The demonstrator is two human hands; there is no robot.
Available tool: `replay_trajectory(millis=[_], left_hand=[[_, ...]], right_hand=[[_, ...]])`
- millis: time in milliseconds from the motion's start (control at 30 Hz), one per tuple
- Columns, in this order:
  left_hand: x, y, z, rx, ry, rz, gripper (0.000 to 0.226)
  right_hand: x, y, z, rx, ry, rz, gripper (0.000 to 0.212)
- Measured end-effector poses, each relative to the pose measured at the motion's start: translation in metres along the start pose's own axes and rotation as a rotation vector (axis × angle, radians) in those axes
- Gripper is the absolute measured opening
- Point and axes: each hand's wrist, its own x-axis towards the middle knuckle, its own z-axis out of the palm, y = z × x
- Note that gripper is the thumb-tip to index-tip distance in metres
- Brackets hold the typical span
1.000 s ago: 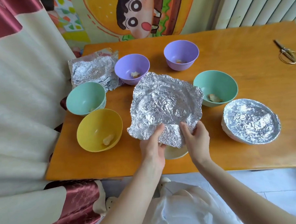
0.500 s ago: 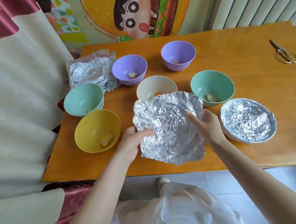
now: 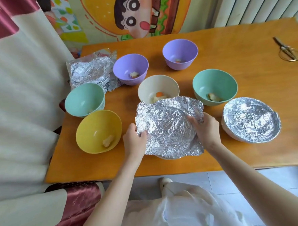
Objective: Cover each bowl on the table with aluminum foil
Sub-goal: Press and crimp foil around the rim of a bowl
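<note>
At the near edge of the tabletop [image 3: 237,51], the left hand [image 3: 134,141] and right hand [image 3: 206,128] each have a pinching grip on a foil sheet [image 3: 170,127] draped over a bowl [image 3: 162,157] but not yet moulded down — one covered bowl [image 3: 251,119] sits at right, six open bowls [image 3: 158,87] wait.

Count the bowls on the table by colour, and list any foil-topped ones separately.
Purple bowls: 2
Mint green bowls: 2
Yellow bowl: 1
Cream bowl: 1
Foil-covered bowl: 1
Bowl being covered: 1
Total: 8
</note>
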Motion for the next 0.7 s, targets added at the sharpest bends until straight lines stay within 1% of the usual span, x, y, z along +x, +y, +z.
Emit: replay_trajectory(millis=[67, 167, 200, 267, 300, 367, 533, 567, 633, 700], left_hand=[[-0.001, -0.001, 0.003, 0.066, 0.023, 0.037, 0.024], [0.000, -0.003, 0.007, 0.102, 0.004, 0.013, 0.009], [0.000, -0.005, 0.008, 0.099, 0.005, 0.009, 0.010], [-0.001, -0.009, 0.008, 0.091, 0.013, -0.013, 0.020], [-0.002, -0.011, 0.008, 0.087, 0.022, -0.016, 0.019], [-0.005, -0.015, 0.008, 0.072, 0.022, -0.025, 0.009], [-0.008, -0.021, 0.015, 0.089, 0.017, -0.071, 0.009], [-0.007, -0.020, 0.016, 0.088, 0.007, -0.086, 0.010], [-0.005, -0.019, 0.016, 0.038, -0.036, -0.157, 0.030], [-0.002, -0.018, 0.013, -0.080, -0.086, -0.255, 0.048]], right_hand=[[-0.001, 0.001, 0.003, -0.014, -0.005, -0.004, 0.048], [-0.001, 0.001, 0.003, -0.030, -0.010, -0.011, 0.044], [-0.001, 0.001, 0.002, -0.050, -0.009, -0.020, 0.044], [0.000, 0.002, 0.002, -0.078, -0.009, -0.027, 0.046], [0.000, 0.003, 0.002, -0.085, -0.014, -0.025, 0.046], [0.001, 0.004, 0.003, -0.098, -0.021, -0.020, 0.046], [0.002, 0.006, 0.008, -0.159, -0.021, -0.016, 0.044], [0.002, 0.007, 0.008, -0.161, -0.023, -0.010, 0.043], [0.004, 0.010, 0.008, -0.151, -0.028, 0.008, 0.041], [0.006, 0.013, 0.007, -0.135, -0.035, 0.034, 0.040]])
